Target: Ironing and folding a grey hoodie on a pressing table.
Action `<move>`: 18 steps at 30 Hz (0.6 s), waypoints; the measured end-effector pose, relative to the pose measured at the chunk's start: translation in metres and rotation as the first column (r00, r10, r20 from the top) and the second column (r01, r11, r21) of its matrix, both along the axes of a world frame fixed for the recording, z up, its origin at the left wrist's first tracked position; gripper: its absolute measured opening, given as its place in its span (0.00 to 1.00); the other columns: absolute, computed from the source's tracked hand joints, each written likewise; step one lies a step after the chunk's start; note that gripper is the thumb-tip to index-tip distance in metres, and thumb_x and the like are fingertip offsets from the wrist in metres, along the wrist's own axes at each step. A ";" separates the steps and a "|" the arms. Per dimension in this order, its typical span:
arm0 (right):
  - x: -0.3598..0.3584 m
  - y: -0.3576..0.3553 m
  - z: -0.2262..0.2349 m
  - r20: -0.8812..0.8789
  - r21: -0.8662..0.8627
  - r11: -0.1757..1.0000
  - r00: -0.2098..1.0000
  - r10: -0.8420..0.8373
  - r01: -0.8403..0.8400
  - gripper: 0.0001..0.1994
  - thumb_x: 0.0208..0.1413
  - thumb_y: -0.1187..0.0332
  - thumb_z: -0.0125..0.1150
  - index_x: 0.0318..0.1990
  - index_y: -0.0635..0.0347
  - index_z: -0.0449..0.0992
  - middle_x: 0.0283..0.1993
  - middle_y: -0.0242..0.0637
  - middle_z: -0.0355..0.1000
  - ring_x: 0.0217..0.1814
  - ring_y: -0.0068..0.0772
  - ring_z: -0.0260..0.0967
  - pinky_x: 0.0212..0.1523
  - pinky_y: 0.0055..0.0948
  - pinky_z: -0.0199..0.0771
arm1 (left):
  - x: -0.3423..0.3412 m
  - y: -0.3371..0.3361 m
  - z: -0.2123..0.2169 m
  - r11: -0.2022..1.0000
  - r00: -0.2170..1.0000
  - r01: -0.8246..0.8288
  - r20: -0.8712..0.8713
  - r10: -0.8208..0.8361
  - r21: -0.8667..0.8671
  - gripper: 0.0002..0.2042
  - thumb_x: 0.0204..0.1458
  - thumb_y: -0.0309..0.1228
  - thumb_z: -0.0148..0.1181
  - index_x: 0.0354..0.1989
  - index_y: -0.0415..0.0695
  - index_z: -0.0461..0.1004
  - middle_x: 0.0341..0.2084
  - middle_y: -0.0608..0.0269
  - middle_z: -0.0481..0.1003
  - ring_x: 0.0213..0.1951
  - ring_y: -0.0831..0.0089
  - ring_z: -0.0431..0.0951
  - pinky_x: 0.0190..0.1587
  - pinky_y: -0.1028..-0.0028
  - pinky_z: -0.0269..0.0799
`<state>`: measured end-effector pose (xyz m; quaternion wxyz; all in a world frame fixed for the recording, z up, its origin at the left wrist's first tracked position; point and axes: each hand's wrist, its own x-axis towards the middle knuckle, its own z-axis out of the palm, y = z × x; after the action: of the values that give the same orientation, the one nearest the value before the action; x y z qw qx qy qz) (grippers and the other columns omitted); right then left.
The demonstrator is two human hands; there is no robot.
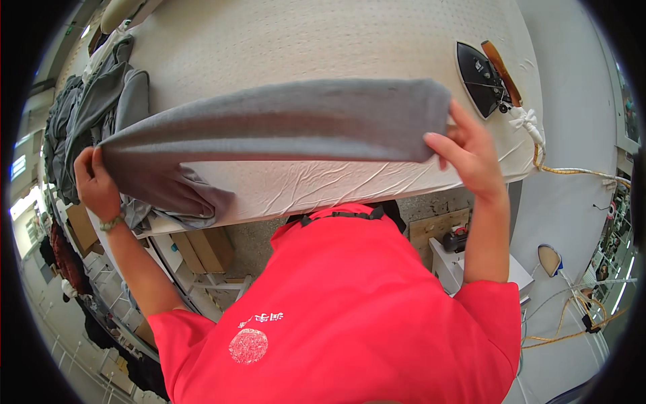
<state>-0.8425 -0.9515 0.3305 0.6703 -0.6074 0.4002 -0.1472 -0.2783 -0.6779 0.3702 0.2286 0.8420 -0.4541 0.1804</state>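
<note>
A pair of grey trousers point(282, 121) is stretched between my hands above the padded table, one leg drawn out to the right. My left hand point(96, 182) pinches the cloth at the left. At the right, my right hand point(468, 148) grips the leg's end between thumb and fingers. The rest of the garment hangs in folds beneath my left hand and rests on the table's near edge. Part of my right fingers is hidden behind the cloth.
The padded white ironing table point(377, 40) has wrinkled cloth along its near edge. A black iron point(479, 79) with a wooden handle lies at the far right, its cord point(572, 170) trailing off the table. More grey garments point(94, 101) are heaped at the left. A cardboard box point(205, 249) stands underneath.
</note>
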 end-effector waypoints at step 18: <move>-0.071 -0.046 -0.115 -0.184 0.027 0.964 0.949 -0.257 0.266 0.28 0.64 0.65 0.68 0.69 0.63 0.71 0.38 0.27 0.76 0.35 0.16 0.70 0.34 0.19 0.76 | -0.052 -0.165 -0.186 0.920 0.888 0.346 -0.380 -0.258 0.183 0.09 0.65 0.38 0.62 0.44 0.46 0.78 0.34 0.50 0.81 0.38 0.49 0.82 0.41 0.59 0.76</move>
<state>-0.9134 -0.9979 0.2152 0.6215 -0.5425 0.5392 -0.1693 -0.3301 -0.8425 0.1845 0.2247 0.8006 -0.5514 -0.0675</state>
